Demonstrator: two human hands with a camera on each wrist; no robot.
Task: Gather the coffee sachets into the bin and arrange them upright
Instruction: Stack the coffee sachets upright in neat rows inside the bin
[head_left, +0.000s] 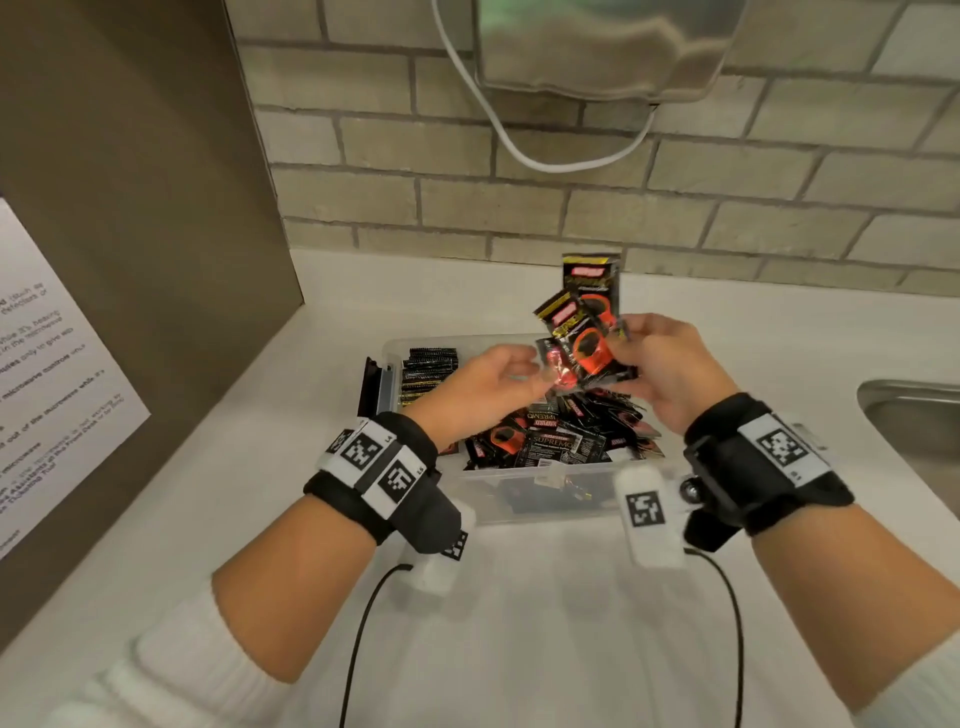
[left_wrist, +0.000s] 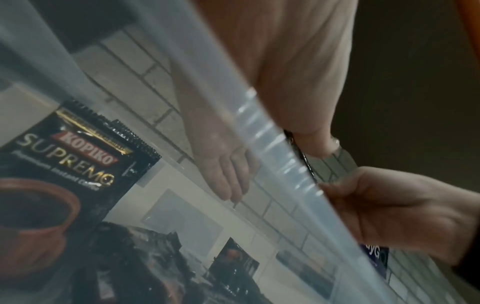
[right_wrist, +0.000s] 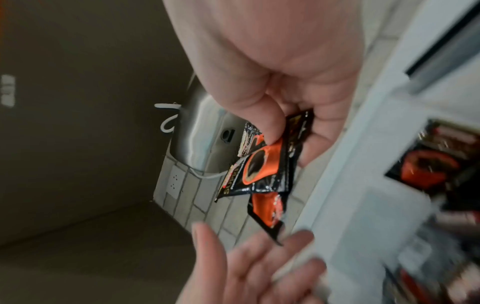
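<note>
Right hand (right_wrist: 272, 86) pinching fanned sachets (right_wrist: 262, 170), left hand (right_wrist: 249, 265) fingers apart below, head view alone shows bin (head_left: 519, 499).

Right hand (head_left: 662, 371): we hold it raised, palm turned inward, thumb and fingers (right_wrist: 272, 123) pinching a small fan of sachets (head_left: 584, 332).
Left hand (head_left: 478, 387): we reach toward the right one, fingers (right_wrist: 233, 265) loosely spread and relaxed, tips just beside the lowest sachet; contact unclear.
Wrists: both wear black straps carrying white marker tags.
Forearms: bare, white sleeves pushed back.
</note>
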